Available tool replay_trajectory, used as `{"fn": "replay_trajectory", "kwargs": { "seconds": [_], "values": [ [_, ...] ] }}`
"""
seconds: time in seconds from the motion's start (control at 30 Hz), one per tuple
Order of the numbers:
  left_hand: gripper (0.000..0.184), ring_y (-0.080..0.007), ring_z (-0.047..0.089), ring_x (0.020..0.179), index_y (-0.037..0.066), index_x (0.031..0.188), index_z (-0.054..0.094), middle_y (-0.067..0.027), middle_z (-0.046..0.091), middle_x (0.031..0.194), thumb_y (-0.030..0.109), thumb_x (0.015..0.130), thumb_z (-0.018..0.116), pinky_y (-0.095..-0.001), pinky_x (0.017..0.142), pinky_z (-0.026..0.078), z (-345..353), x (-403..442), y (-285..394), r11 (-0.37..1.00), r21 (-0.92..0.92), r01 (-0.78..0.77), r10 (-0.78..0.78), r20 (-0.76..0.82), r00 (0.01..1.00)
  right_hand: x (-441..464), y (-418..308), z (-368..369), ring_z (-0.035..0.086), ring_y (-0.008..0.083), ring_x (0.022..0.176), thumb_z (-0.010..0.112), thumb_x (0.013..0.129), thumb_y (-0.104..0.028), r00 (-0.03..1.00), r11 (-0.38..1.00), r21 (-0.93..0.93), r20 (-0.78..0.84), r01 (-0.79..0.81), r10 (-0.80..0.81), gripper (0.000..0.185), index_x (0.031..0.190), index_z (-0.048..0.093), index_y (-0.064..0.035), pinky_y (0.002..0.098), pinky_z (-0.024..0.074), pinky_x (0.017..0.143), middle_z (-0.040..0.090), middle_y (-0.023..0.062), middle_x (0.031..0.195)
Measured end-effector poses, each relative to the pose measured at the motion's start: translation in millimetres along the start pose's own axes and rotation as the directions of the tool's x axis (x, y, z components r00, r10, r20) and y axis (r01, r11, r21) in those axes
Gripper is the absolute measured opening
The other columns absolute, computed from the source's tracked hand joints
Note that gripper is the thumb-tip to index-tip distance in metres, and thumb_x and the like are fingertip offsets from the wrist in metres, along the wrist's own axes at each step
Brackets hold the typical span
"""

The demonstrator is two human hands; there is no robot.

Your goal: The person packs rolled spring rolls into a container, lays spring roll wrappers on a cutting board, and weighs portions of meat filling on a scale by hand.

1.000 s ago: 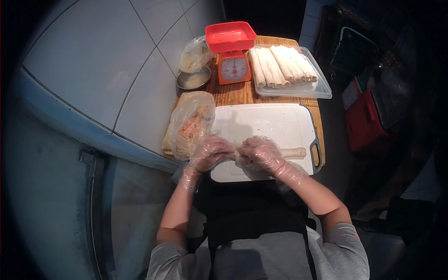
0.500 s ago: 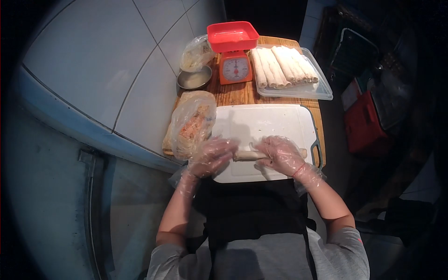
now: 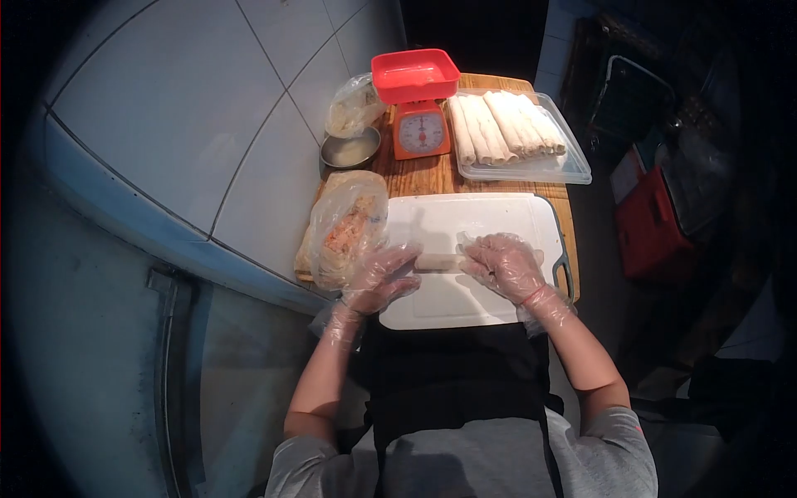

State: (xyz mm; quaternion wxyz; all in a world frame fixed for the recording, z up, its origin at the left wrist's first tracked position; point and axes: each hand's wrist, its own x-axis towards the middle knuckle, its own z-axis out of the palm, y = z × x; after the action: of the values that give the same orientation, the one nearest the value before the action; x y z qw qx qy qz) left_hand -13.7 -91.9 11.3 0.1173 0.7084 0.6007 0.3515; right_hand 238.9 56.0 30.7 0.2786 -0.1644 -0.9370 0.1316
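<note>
A pale, rolled-up spring roll lies crosswise over the white cutting board, between my two gloved hands. My left hand is at its left end, with thumb and fingers closed about that tip. Around the right part my right hand is curled, hiding most of that end. Both hands wear clear plastic gloves. Whether the roll touches the board or hangs just above it, I cannot tell. Beside my left hand sits a clear plastic bag with an orange-and-white shredded filling.
An orange kitchen scale with a red tray stands at the back. Left of it are a metal bowl and another plastic bag. Several finished rolls lie on a clear plastic lid. A tiled wall borders the left.
My left hand has come in against the roll's left end. My right hand has curled further around the right part. The whole view has shifted slightly.
</note>
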Motion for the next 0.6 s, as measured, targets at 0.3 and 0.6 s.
{"fn": "replay_trajectory", "kwargs": {
  "seconds": [0.3, 0.6],
  "values": [
    [0.042, -0.0276, 0.063, 0.116, 0.012, 0.115, 0.07, -0.0074, 0.07, 0.116, 0.021, 0.076, 0.081, -0.0497, 0.101, 0.042, 9, 5, 8, 0.998, 0.067, 0.014, -0.008, -0.099, 0.995, -6, -2, 11, 0.061, 0.0292, 0.08, 0.078, 0.077, -0.019, 1.0, 1.0, 0.025, -0.001, 0.001, -0.001, 0.031, 0.105, 0.071, -0.0086, 0.0412, 0.0503, 0.072, 0.062, 0.0065, 0.083],
    [0.037, -0.0283, 0.065, 0.113, 0.013, 0.113, 0.071, -0.0089, 0.071, 0.111, 0.021, 0.078, 0.08, -0.0497, 0.1, 0.041, 20, -9, 17, 0.969, 0.225, 0.102, -0.052, -0.218, 0.975, -9, -4, 13, 0.063, 0.0277, 0.098, 0.074, 0.079, -0.021, 0.995, 0.998, -0.055, 0.099, -0.02, 0.026, 0.04, 0.117, 0.064, -0.0125, 0.0421, 0.0514, 0.084, 0.066, 0.0047, 0.103]
  ]
}}
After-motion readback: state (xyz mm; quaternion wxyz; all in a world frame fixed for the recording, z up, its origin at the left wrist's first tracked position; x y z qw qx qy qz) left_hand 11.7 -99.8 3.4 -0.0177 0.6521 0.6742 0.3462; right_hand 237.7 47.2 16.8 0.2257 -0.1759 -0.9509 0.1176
